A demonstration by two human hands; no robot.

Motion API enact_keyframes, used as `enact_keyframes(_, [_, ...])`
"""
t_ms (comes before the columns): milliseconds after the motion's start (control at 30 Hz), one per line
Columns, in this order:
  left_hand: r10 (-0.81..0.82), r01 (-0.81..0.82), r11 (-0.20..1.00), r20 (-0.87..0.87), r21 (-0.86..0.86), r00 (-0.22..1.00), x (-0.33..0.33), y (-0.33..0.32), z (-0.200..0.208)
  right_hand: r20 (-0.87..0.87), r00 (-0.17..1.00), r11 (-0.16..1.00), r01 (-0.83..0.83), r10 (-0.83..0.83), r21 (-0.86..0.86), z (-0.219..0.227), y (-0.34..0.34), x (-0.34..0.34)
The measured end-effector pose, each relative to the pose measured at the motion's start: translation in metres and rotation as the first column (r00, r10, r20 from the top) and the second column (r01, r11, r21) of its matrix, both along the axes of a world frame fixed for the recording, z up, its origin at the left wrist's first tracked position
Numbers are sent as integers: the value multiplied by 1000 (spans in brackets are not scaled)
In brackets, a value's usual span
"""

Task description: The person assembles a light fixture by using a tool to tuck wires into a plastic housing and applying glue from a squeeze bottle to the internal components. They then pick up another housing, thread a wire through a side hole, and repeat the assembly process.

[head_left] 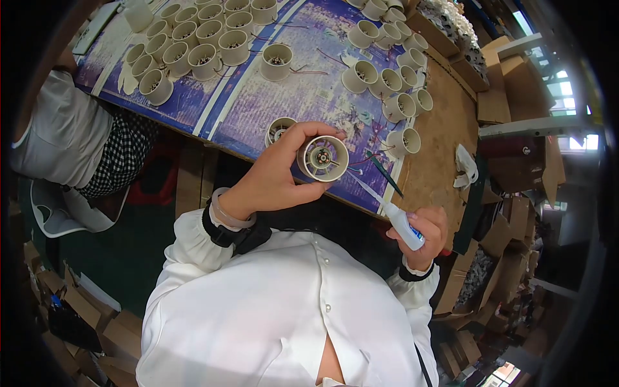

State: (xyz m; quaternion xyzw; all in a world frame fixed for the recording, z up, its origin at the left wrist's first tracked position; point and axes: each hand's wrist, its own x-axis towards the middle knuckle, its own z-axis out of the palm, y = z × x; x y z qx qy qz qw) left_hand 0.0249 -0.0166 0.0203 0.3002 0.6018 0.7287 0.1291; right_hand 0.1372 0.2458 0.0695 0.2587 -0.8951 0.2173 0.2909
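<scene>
My left hand [278,169] is wrapped round a cream round plastic housing [302,157], its open end turned up toward me. Inside it show spokes and a small round centre with metal parts. Thin wires with a small white plug [358,171] lie just right of it. My right hand [427,233] grips a white squeeze bottle [405,227], tilted so its long thin nozzle [369,188] points up-left toward the housing, apart from it. A second cream housing [278,124] stands on the table right behind my left hand, partly hidden by it.
Several similar housings with wires stand in groups at the table's far left [204,57] and right [389,80]. Dark green tweezers [385,174] lie near the front edge. A crumpled white cloth [465,166] rests on brown board. Another person [71,129] sits at left; cardboard boxes [480,258] stand right.
</scene>
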Motion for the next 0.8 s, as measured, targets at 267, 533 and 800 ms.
enact_keyframes(267, [-14, 15, 1000, -12, 18, 1000, -1, 0, -3, -22, 1000, 1000, 9, -9, 28, 3, -1, 1])
enact_keyframes(533, [-38, 35, 999, 57, 40, 998, 0, -1, -3, -29, 1000, 999, 11, -9, 44, 4, -1, 2])
enact_keyframes(800, [-32, 31, 997, 7, 76, 999, 0, -1, -7, -26, 999, 999, 34, -34, 26, 1, -2, 4])
